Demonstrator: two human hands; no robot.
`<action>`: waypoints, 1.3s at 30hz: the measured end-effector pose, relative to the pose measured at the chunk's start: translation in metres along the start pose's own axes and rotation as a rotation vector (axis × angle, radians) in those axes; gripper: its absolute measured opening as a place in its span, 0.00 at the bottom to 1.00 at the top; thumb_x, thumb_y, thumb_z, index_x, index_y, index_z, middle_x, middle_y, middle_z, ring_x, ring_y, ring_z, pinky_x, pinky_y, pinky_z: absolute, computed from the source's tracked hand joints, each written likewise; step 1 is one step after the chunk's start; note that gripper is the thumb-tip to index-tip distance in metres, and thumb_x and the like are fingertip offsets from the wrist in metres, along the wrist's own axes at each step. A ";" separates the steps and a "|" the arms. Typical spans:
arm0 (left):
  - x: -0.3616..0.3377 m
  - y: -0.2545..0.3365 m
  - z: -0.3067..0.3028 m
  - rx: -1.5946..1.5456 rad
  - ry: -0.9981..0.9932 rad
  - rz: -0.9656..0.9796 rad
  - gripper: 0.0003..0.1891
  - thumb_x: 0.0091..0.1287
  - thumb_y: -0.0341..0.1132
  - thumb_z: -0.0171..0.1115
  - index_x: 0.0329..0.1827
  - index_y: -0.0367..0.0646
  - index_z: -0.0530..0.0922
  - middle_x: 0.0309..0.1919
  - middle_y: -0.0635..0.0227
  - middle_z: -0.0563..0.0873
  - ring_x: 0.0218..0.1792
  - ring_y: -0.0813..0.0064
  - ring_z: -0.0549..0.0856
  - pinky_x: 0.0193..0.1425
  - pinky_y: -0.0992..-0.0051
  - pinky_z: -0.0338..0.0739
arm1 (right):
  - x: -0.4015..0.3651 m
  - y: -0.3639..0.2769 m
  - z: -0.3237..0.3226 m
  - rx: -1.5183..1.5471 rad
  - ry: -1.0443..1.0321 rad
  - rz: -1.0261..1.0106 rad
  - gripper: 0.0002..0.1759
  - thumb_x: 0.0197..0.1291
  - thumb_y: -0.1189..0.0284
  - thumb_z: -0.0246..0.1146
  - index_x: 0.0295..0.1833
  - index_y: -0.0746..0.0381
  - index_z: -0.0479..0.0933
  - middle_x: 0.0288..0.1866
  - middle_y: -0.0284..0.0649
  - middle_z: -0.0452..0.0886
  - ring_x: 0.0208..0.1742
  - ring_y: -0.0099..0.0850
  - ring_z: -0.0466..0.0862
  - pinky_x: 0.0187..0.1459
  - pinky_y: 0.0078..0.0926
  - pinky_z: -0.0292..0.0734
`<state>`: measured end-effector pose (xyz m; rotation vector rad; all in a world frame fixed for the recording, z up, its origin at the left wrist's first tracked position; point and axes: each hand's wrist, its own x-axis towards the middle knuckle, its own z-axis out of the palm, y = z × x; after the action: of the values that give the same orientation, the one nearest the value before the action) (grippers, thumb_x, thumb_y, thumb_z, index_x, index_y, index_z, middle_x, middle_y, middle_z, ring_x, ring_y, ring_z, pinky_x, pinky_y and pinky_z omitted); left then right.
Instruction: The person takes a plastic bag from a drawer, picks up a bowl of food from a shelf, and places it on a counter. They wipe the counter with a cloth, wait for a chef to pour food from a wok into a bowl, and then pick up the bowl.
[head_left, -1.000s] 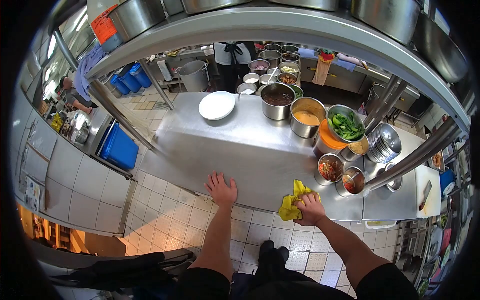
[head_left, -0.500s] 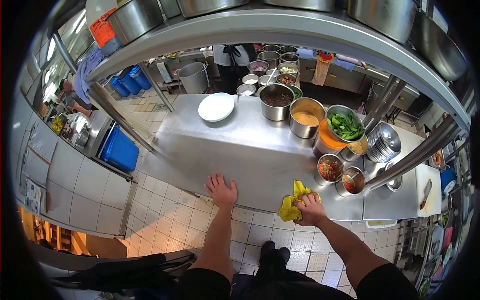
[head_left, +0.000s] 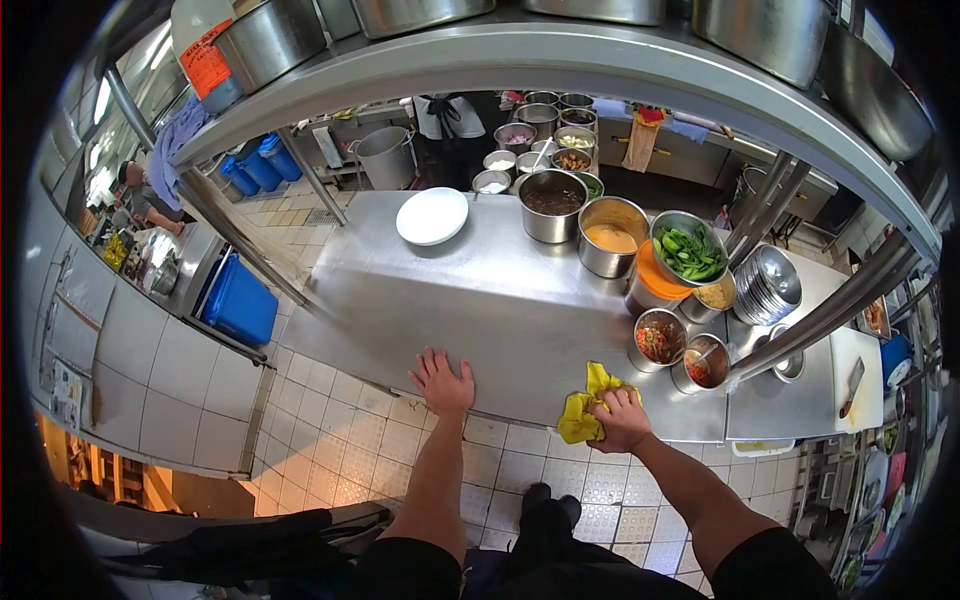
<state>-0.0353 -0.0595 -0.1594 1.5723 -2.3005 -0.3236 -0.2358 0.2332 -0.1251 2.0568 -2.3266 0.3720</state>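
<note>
My left hand (head_left: 443,383) lies flat on the front edge of the steel counter (head_left: 420,320), fingers spread and nothing in it. Further right, my right hand (head_left: 621,420) is closed around a crumpled yellow cloth (head_left: 580,417), which rests on the counter near the same edge. Just beyond that hand stand a metal pot of chopped red chilli mix (head_left: 657,340) and another pot with a spoon (head_left: 702,362). A white plate (head_left: 432,217) sits at the counter's far side.
Pots of brown sauce (head_left: 553,205) and orange sauce (head_left: 611,236) and a bowl of green vegetables (head_left: 690,248) line the right. A knife (head_left: 852,388) lies on a white cutting board (head_left: 870,375). An overhead shelf (head_left: 560,52) holds pots. Co-workers stand beyond the counter and far left.
The co-worker beyond the counter has shifted slightly left. My two hands and the yellow cloth stay in nearly the same place.
</note>
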 end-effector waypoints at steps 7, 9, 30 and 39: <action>0.000 -0.001 0.001 0.012 -0.008 -0.002 0.30 0.68 0.52 0.54 0.68 0.44 0.70 0.74 0.57 0.65 0.77 0.54 0.57 0.81 0.47 0.39 | 0.000 0.001 0.002 0.012 -0.001 0.004 0.36 0.32 0.49 0.76 0.50 0.51 0.78 0.53 0.42 0.74 0.57 0.44 0.74 0.62 0.54 0.65; 0.001 0.000 0.001 -0.011 -0.001 -0.010 0.30 0.67 0.52 0.54 0.68 0.44 0.70 0.74 0.57 0.65 0.77 0.54 0.57 0.81 0.46 0.39 | 0.000 0.001 0.002 0.004 0.006 0.000 0.36 0.32 0.49 0.76 0.51 0.51 0.78 0.53 0.42 0.74 0.57 0.44 0.74 0.62 0.54 0.64; 0.001 -0.004 0.008 -0.027 0.042 0.010 0.29 0.67 0.51 0.55 0.66 0.43 0.72 0.73 0.57 0.66 0.77 0.53 0.57 0.80 0.46 0.40 | 0.001 -0.002 -0.004 -0.031 -0.022 0.007 0.36 0.35 0.47 0.74 0.51 0.51 0.77 0.53 0.42 0.74 0.57 0.44 0.74 0.64 0.53 0.63; 0.001 -0.004 0.007 -0.029 0.064 0.020 0.29 0.66 0.51 0.56 0.65 0.42 0.73 0.72 0.56 0.67 0.76 0.52 0.59 0.80 0.45 0.42 | 0.001 -0.002 -0.003 -0.011 -0.016 0.011 0.36 0.35 0.47 0.75 0.52 0.51 0.77 0.53 0.42 0.74 0.58 0.44 0.73 0.64 0.53 0.63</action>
<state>-0.0349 -0.0614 -0.1671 1.5224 -2.2518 -0.2958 -0.2348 0.2330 -0.1219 2.0502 -2.3447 0.3432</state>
